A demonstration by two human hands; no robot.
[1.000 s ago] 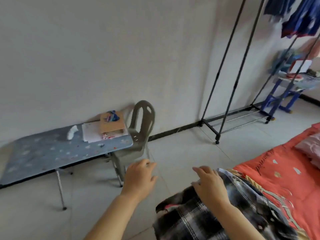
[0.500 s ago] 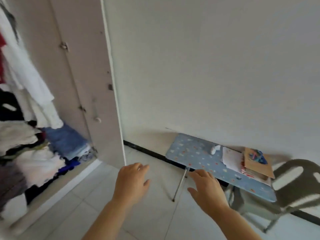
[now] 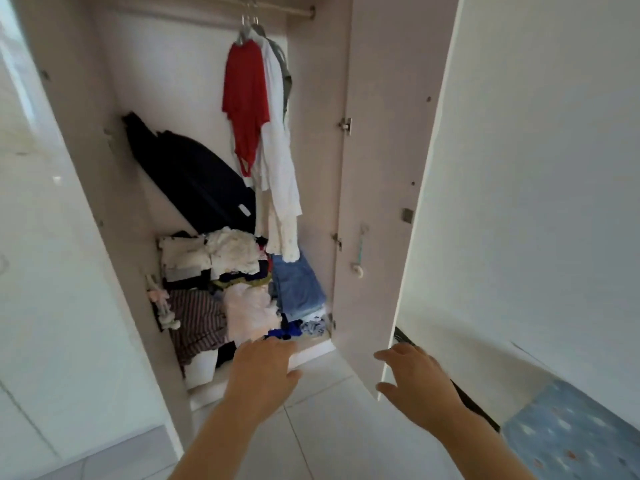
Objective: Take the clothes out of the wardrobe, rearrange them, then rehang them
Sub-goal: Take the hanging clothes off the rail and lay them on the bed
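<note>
The wardrobe (image 3: 311, 98) stands open in front of me. On its rail (image 3: 277, 10) hang a red top (image 3: 245, 98), a white garment (image 3: 280, 161) and a grey one behind them. A dark bag (image 3: 194, 174) leans inside, above a loose heap of clothes (image 3: 239, 292) with folded blue jeans (image 3: 298, 285). My left hand (image 3: 263, 372) is held out low before the heap, fingers relaxed, holding nothing. My right hand (image 3: 415, 382) is spread near the bottom edge of the open door (image 3: 381, 202), also empty.
The open wardrobe door juts toward me on the right. A white wall (image 3: 536, 168) lies beyond it, and the corner of a blue patterned low table (image 3: 571, 438) shows at bottom right. White floor tiles (image 3: 329, 427) lie underfoot. A pale panel (image 3: 52, 237) fills the left.
My view has swung left from the bed and the plaid garment, past the low table, to face the open wardrobe. Both hands stay raised and empty.
</note>
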